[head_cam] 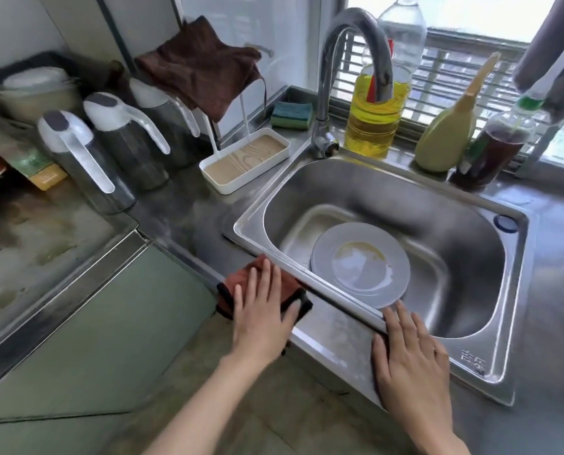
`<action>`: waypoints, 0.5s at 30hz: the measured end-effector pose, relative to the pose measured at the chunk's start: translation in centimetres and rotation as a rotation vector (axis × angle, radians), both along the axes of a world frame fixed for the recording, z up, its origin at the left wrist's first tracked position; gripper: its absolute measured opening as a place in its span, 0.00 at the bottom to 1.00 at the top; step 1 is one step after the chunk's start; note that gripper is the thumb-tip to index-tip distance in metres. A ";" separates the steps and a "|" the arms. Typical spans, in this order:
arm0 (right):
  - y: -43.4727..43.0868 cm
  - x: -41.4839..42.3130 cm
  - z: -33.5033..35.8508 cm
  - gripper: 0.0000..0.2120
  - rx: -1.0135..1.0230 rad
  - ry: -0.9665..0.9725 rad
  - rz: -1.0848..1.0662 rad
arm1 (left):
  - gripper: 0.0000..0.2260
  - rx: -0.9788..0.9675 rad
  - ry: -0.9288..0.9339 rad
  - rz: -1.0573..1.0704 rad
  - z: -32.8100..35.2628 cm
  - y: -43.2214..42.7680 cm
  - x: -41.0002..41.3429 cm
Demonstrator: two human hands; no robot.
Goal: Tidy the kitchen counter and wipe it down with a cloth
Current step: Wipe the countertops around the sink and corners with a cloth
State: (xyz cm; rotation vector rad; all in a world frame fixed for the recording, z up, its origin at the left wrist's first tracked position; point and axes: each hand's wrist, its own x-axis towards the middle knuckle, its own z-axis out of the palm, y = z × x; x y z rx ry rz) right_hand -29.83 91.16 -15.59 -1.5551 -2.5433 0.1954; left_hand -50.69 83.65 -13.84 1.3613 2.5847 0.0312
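Observation:
A reddish-brown cloth (241, 278) with a dark edge lies on the steel counter (188, 221) at the sink's front left corner. My left hand (261, 310) presses flat on it, fingers spread, covering most of it. My right hand (408, 359) rests flat on the front rim of the steel sink (346, 349), fingers apart, holding nothing. A grey plate (359, 264) with yellowish residue lies in the basin.
Three steel-and-white jugs (90, 159) stand at the left, a white tray (244, 159) and a brown towel (202, 64) behind. Sponge (292, 114), faucet (349, 67), oil bottle (374, 116), beige squeeze bottle (444, 139) and dark sauce bottle (494, 149) line the window ledge.

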 end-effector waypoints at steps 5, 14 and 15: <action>-0.1 -0.4 -0.2 0.27 -0.007 -0.005 -0.026 | 0.30 -0.013 -0.060 0.110 0.5 -0.4 -4.6; -2.0 -17.8 1.8 0.24 -0.030 0.079 0.368 | 0.39 0.013 -0.022 0.050 0.0 -1.5 -7.7; -1.9 -18.8 1.4 0.25 -0.059 0.065 0.365 | 0.39 0.014 -0.011 0.021 -0.2 -1.6 -8.2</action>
